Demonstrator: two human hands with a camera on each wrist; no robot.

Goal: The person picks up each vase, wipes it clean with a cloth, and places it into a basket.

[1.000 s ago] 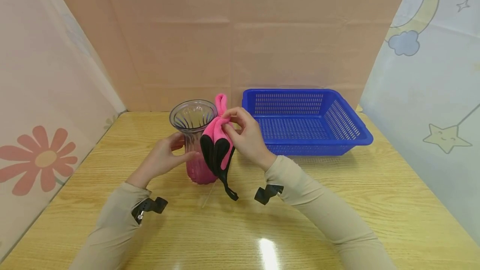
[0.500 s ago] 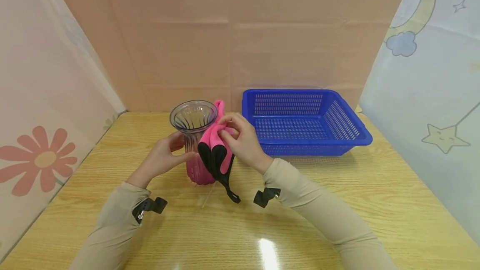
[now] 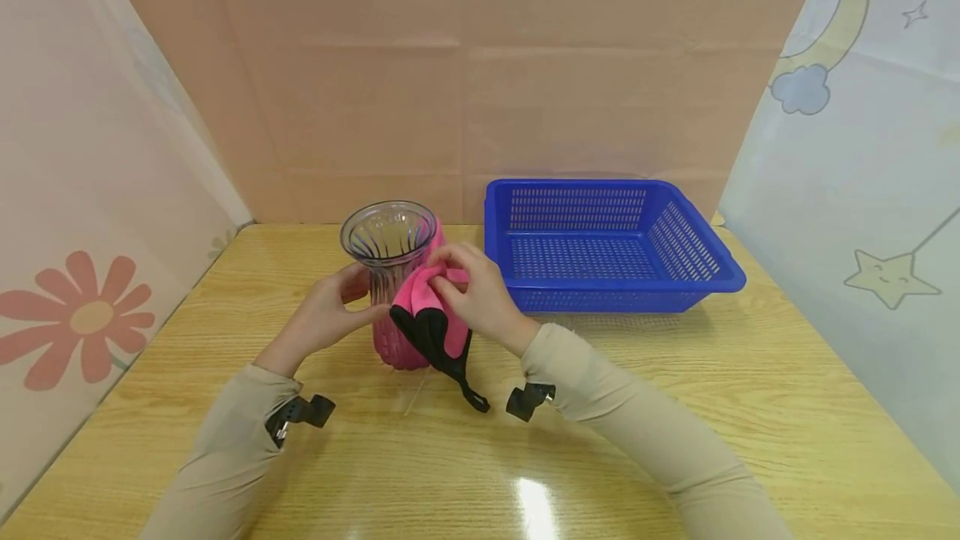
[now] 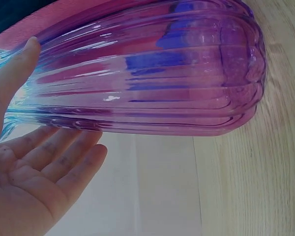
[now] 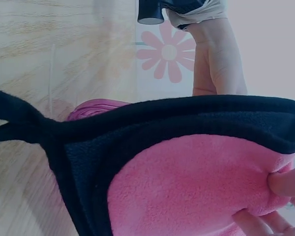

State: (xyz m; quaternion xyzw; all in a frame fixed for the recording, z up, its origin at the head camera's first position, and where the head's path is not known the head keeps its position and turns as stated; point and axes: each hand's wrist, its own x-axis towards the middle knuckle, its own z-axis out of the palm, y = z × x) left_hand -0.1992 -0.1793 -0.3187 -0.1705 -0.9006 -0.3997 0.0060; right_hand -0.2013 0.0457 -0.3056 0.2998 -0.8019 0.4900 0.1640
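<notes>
We see the ribbed glass vase (image 3: 384, 277) upright on the wooden table (image 3: 420, 473), clear at its flared mouth and pink below. Our left hand (image 3: 330, 311) holds its left side in a wide, loose grip, thumb on the near side and fingers beyond. Our right hand (image 3: 476, 294) tightly pinches a pink-and-black cloth (image 3: 431, 336) between thumb and fingertips, at the vase's right side. The cloth blocks much of that side from the head view; its black loop (image 3: 475, 398) hangs right of the vase's base. Right of the vase and farther back, the blue basket (image 3: 600, 283) is partly hidden by our right hand. A peach backdrop (image 3: 461, 82) rises behind the vase.
</notes>
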